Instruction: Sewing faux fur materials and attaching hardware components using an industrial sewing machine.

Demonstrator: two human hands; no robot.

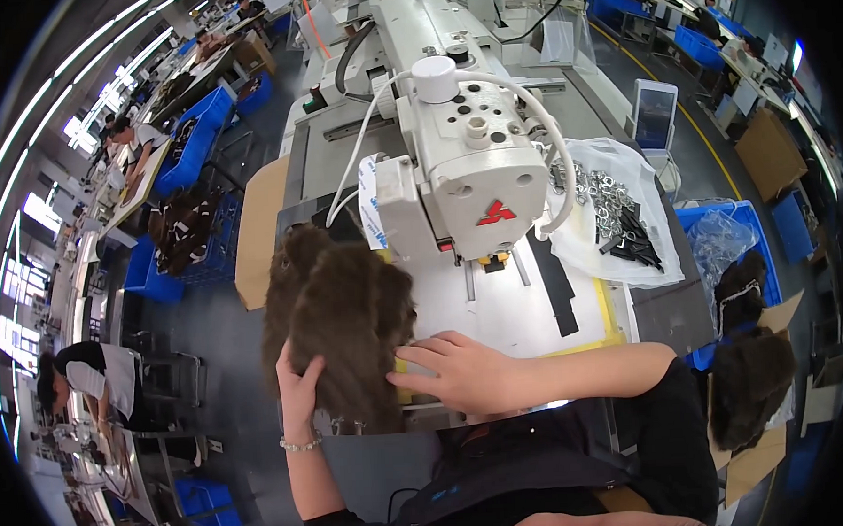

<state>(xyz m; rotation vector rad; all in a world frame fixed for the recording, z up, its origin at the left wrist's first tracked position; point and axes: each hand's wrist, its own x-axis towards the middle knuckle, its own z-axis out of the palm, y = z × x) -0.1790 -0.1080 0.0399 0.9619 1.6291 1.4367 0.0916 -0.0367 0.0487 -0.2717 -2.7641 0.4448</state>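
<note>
Dark brown plush pieces (pixel 345 332) lie in a soft pile at the left front of the sewing machine's work plate (pixel 574 313). At the pile's near left edge, my left hand (pixel 300 386) grips the plush, thumb on top; its other fingers are partly hidden. My right hand (pixel 469 372) comes in from the right, its fingers stretched out and apart, their tips touching the plush's right edge. Beyond my hands stands the white sewing machine head (pixel 484 185). A black strip (pixel 556 290) lies on the plate right of the needle area.
White plastic sheeting with metal rings (pixel 602 194) and black strips (pixel 635 240) lies right of the machine head. A small screen (pixel 653 114) stands behind it. More brown plush (pixel 752 390) fills a box at right, near a blue crate (pixel 764 248). Several people work at left.
</note>
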